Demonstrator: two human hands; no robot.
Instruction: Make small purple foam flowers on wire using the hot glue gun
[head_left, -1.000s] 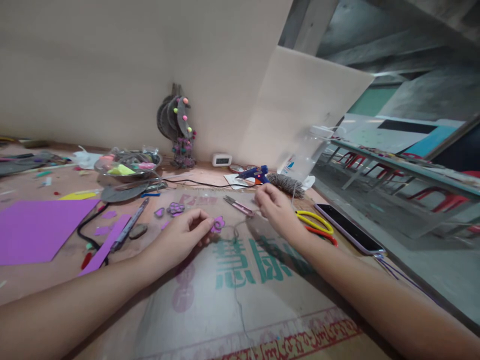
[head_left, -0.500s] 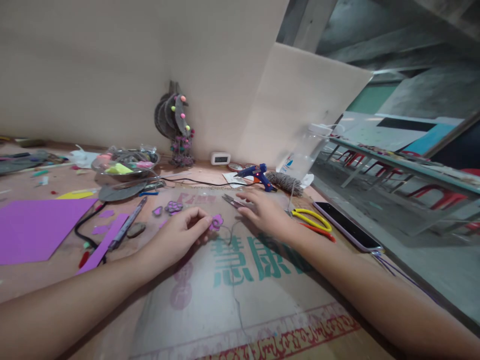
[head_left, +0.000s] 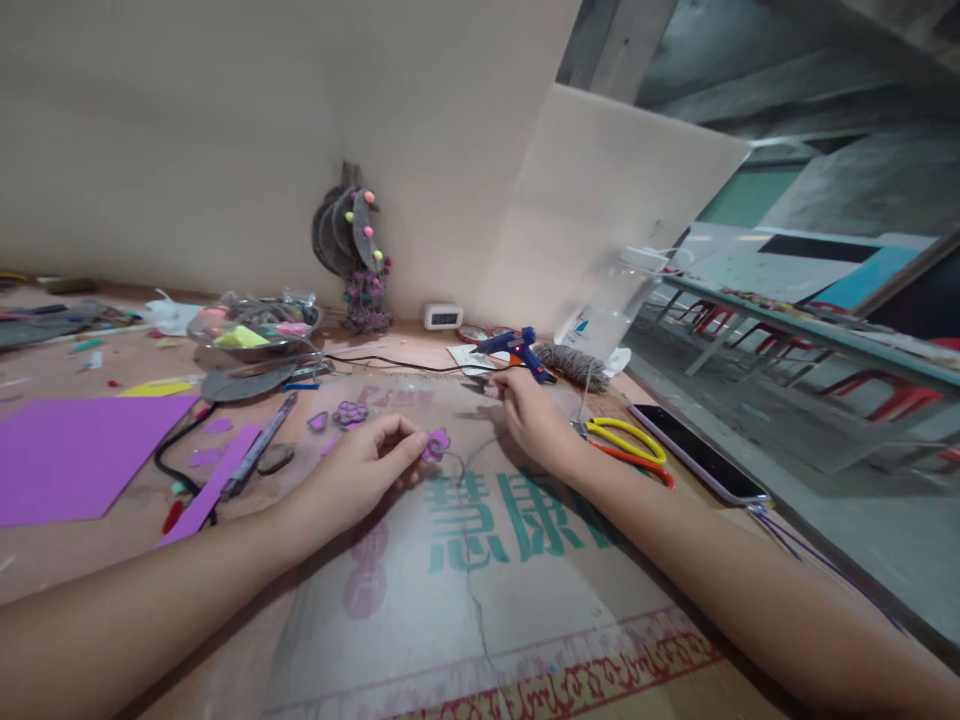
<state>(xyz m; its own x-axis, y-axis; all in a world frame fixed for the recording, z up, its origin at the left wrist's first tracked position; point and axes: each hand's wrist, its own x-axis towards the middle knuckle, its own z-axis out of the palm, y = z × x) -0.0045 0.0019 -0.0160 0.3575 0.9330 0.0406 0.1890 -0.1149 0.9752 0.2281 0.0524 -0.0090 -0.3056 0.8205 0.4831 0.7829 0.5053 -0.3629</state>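
Between the thumb and fingers of my left hand (head_left: 382, 450) is a small purple flower (head_left: 436, 444) with a grey yarn outline, pinched just above the board. A loose grey yarn end (head_left: 459, 468) trails from it toward my right. My right hand (head_left: 529, 410) lies farther forward, fingers curled together around a pointed metal tool (head_left: 477, 384), whose dark tip shows; most of it is hidden. Left of the flower lie a finished purple flower (head_left: 350, 414) and a small purple heart-shaped piece (head_left: 318, 422), both edged in grey.
Beyond my right hand are a blue glue gun (head_left: 514, 348) and a grey yarn bundle (head_left: 574, 367). Pliers with yellow and orange handles (head_left: 626, 440) and a phone (head_left: 697, 453) lie right. Purple sheet (head_left: 90, 455), a pen (head_left: 259, 447) and a bowl (head_left: 251, 345) are left.
My right hand has moved slightly forward and its fingers have closed round the pointed metal tool, which has shifted a little. My left hand still holds the flower in place.
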